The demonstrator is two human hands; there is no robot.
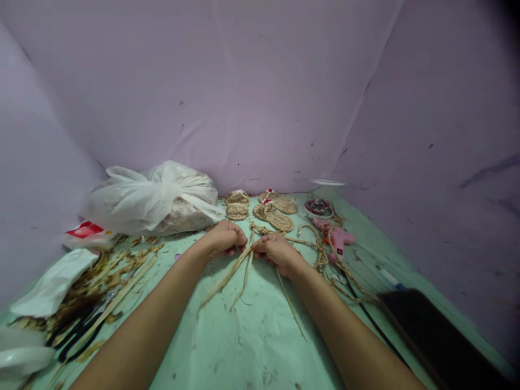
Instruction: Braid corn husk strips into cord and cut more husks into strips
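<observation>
Nearest, the loose ends of the pale strands point(226, 279) hang toward the person, spread on the green tabletop point(252, 352) below the two hands; one more end comes out under the right hand. To the left of the left forearm lie scissors point(81, 327), and beyond the right forearm there is a flat black object point(439, 336).

A little farther, the left hand point(227, 237) and the right hand point(279, 253) almost meet. Each is nearly closed, with the fingertips pinching the strands where they cross. The step in hand, I judge, is braiding or twisting these strands together. The next move seems to call for a firm pinch at the crossing and an even pull, with the loose ends kept apart.

Just beyond the right hand runs a plaited cord point(323, 259), looped beside a pink glue gun point(339, 238). Farthest, woven sandals point(274, 216) lie ahead of both hands, and a tied plastic bag point(162, 200) stands beyond the left hand.
</observation>
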